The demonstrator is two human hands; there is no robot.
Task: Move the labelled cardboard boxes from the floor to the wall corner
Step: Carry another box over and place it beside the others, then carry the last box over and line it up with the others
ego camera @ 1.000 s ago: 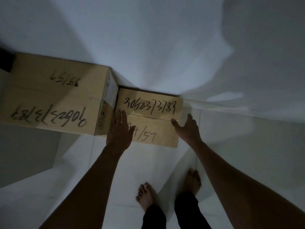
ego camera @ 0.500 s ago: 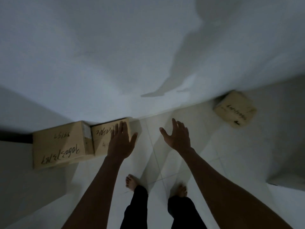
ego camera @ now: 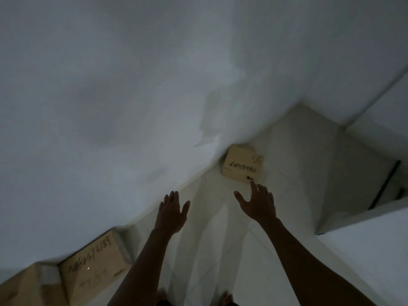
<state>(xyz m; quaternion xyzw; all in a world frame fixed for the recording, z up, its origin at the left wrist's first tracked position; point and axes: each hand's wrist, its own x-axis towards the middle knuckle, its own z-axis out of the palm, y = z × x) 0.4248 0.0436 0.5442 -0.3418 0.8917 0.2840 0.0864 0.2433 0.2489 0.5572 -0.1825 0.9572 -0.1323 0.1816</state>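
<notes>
A small cardboard box (ego camera: 242,165) with black handwriting lies on the pale floor against the white wall, ahead and slightly right. My right hand (ego camera: 258,203) is stretched out with fingers spread, its fingertips just short of that box's near edge, holding nothing. My left hand (ego camera: 172,212) is raised beside it, open and empty. At the lower left, two labelled boxes stand side by side against the wall: a smaller one (ego camera: 95,268) and a larger one (ego camera: 24,288) cut by the frame edge.
A white wall (ego camera: 132,85) fills the upper left. White tiled floor (ego camera: 298,173) runs ahead. At right a white ledge or raised surface (ego camera: 364,244) juts in, with a dark gap (ego camera: 385,184) beyond it. My bare feet show at the bottom edge.
My hands let go of the smaller box beside the big one and lifted away. The view swung right, and the far box now lies just beyond my right fingertips.
</notes>
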